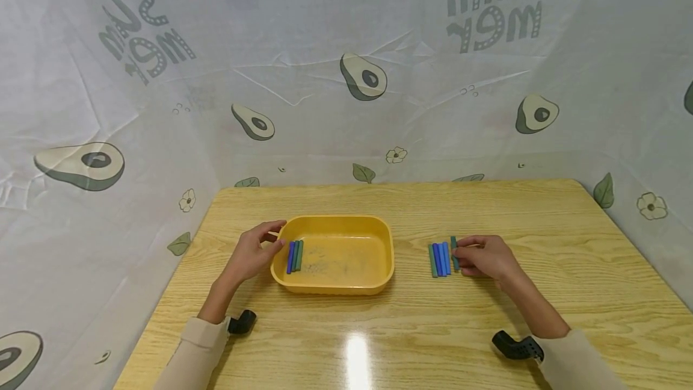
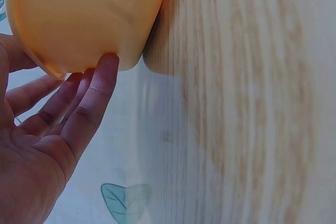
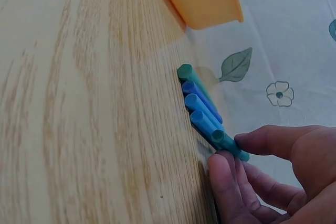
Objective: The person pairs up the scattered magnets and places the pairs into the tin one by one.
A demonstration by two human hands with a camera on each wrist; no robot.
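In the head view, my left hand point(image 1: 255, 251) holds the left end of a yellow plastic tray point(image 1: 341, 286), thumb and fingers at its rim. Seen from the left wrist, the fingertips meet the tray's outer wall point(image 2: 79, 19). Inside the tray, at its left side, lie a violet-blue crayon point(image 1: 290, 257) and two green ones point(image 1: 298, 256). My right hand point(image 1: 487, 256) pinches a teal crayon point(image 3: 231, 145) between thumb and fingers. Just left of it, a row of several green and blue crayons point(image 1: 440, 259) lies side by side on the table.
The wooden table point(image 1: 433, 330) has a light grain and a bright reflection near its front. A white cloth point(image 1: 308, 83) with avocado prints hangs behind it and along both sides. Black wrist devices point(image 1: 517, 346) sit at both sleeves. Grey smudges mark the tray floor.
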